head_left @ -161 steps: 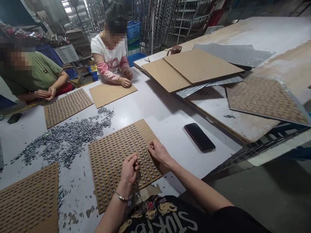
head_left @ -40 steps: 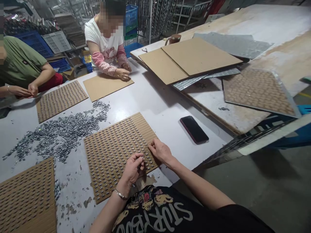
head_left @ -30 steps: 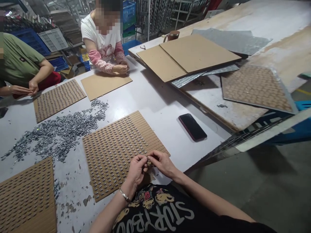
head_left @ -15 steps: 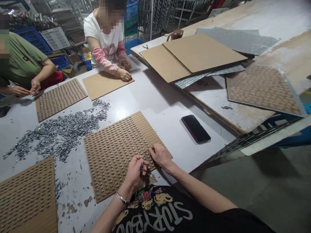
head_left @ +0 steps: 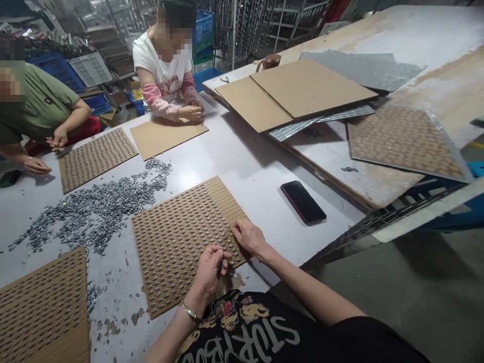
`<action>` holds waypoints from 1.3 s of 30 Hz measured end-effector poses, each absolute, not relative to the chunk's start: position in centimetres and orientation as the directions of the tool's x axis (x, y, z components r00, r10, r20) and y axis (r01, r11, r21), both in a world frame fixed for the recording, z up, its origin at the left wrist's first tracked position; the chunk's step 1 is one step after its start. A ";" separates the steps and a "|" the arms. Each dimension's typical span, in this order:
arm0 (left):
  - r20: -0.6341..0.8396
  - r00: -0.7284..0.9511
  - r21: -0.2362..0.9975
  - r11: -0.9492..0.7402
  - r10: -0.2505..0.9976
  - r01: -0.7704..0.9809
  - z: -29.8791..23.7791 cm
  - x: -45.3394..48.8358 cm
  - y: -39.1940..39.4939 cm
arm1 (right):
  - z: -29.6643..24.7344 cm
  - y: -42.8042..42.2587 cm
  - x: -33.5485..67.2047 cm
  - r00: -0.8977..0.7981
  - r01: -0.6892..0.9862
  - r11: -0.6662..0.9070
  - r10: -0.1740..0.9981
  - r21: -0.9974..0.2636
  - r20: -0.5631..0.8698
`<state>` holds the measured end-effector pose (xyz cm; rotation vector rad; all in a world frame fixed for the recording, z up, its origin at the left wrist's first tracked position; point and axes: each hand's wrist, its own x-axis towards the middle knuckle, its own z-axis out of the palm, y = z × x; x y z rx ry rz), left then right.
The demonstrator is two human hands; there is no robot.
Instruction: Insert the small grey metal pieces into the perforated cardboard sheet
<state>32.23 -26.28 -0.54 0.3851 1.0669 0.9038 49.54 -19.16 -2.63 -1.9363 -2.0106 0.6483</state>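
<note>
Left hand [head_left: 209,269], lower centre: grip curled shut round a few small metal pieces [head_left: 220,263], just above the slotted board [head_left: 177,237]. Right hand [head_left: 249,237]: fingertips drawn together on the board's near right rows; cannot tell whether a piece sits between them. Board lies flat on the surface [head_left: 249,161], centre frame, most slots filled.

Risks, as judged:
- slack left grip spills pieces across filled rows;
- sideways pressure from the right hand shifts the board or unseats neighbouring pieces;
- a piece seated askew.
</note>
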 end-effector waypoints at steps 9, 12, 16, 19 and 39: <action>-0.617 0.179 0.640 0.621 0.766 -0.452 -0.6 32.3 -25.8 | -2.7 -19.1 49.7 -0.120 0.847 0.052 0.988 -0.529 -0.095; -0.628 0.175 0.631 0.628 0.758 -0.455 -0.6 32.3 -25.7 | -2.7 -18.6 50.0 -0.150 0.825 0.062 0.982 -0.562 -0.111; -0.629 0.146 0.629 0.610 0.764 -0.482 -0.5 32.3 -25.8 | -2.5 -17.6 50.1 -0.116 0.805 0.026 0.987 -0.592 -0.114; -0.626 0.116 0.632 0.589 0.771 -0.503 -0.6 32.3 -25.9 | -2.6 -17.0 49.8 -0.161 0.820 0.079 0.982 -0.567 -0.096; -0.653 0.224 0.560 0.660 0.724 -0.501 -0.3 34.6 -27.3 | -0.7 -27.1 50.0 -0.227 0.324 0.013 0.972 -0.946 -0.064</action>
